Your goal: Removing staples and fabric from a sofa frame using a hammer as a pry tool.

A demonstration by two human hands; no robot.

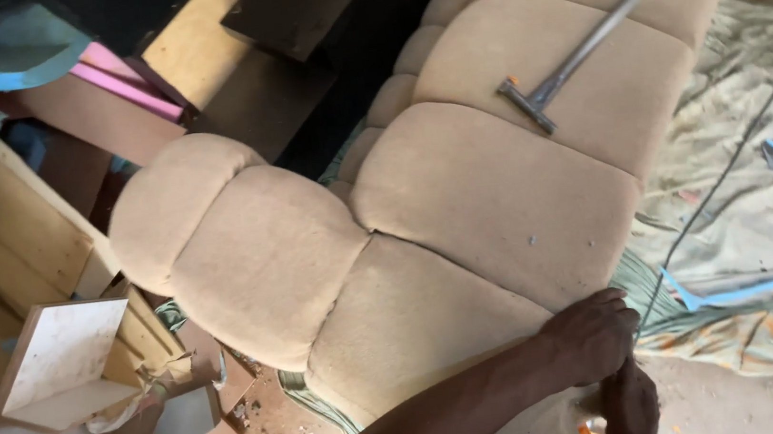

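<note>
My left arm comes in bare from bottom centre, forearm angled up to the right. Left hand (590,334) is knuckles-up, fingers curled down in a grip. Right hand (630,407) sits just below it, touching, fingers closed, mostly cut off by frame.

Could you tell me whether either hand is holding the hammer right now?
No; the hammer lies alone on the tan cushion, while both hands grip the cushion's near edge.
</note>
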